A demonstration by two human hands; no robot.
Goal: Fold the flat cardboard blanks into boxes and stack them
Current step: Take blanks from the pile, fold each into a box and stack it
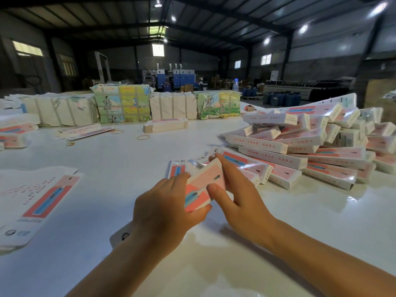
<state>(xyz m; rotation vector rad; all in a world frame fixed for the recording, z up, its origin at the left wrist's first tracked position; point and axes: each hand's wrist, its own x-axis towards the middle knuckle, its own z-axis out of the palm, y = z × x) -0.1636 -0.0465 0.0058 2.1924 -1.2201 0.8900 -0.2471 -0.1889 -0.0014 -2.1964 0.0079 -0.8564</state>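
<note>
I am in the middle of folding one box (204, 185): the pink and white blank is already raised into a sleeve, and I hold it tilted just above the tabletop (120, 159), in front of me and a little right of centre. I judge the step in hand to be closing its ends.

My left hand (165, 209) has the near end in its grip, fingers curled over the top edge and thumb tucked under the bottom corner. My right hand (240, 189) holds the far side, thumb pressed on the printed face and fingers wrapped behind, with the tip of one finger showing past the far end. Both grips are narrow and closed on the cardboard, not loose.

Next, I think, I must tuck the end flap in and press it home without crushing the thin walls, then lay the box on the heap of finished boxes (317, 146) to my right, which begins just beyond my right hand. That heap is loose and slanted, so a careless drop could make it slide. More flat blanks (40, 200) lie to my left.
</note>
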